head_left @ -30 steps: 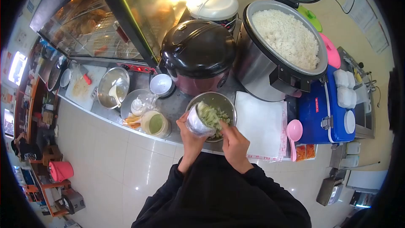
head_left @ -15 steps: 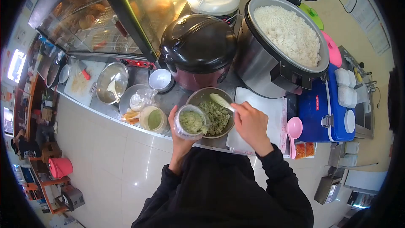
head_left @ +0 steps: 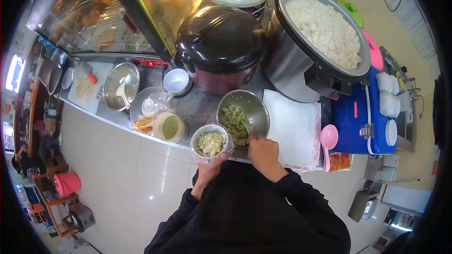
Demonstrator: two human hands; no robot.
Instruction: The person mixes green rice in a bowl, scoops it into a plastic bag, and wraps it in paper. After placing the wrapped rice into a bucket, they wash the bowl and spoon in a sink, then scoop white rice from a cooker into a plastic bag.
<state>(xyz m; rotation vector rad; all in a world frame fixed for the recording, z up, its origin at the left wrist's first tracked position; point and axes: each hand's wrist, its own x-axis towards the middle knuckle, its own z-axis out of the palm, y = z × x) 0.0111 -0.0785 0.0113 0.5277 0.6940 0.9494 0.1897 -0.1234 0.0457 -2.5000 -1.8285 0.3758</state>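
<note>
Pretty packed table point(head_left: 197, 115) here: dark rice cooker point(head_left: 220, 49) right behind the metal bowl point(head_left: 256, 113), big open cooker of rice point(head_left: 325, 33) beyond it on the right, white sheets point(head_left: 292, 127) beside the bowl, then a pink ladle point(head_left: 328, 137) and a blue cooler point(head_left: 355, 117). Over on the left there's a tub of green stuff point(head_left: 171, 127) and a steel bowl with a spoon point(head_left: 121, 87). Left hand point(head_left: 210, 169) has its fingers round a plastic-lined cup point(head_left: 212, 143) of green-flecked rice, just left of the metal bowl. Right hand point(head_left: 264, 155) is closed on a utensil point(head_left: 246, 127) dipped into that bowl's green rice mix point(head_left: 234, 121).
</note>
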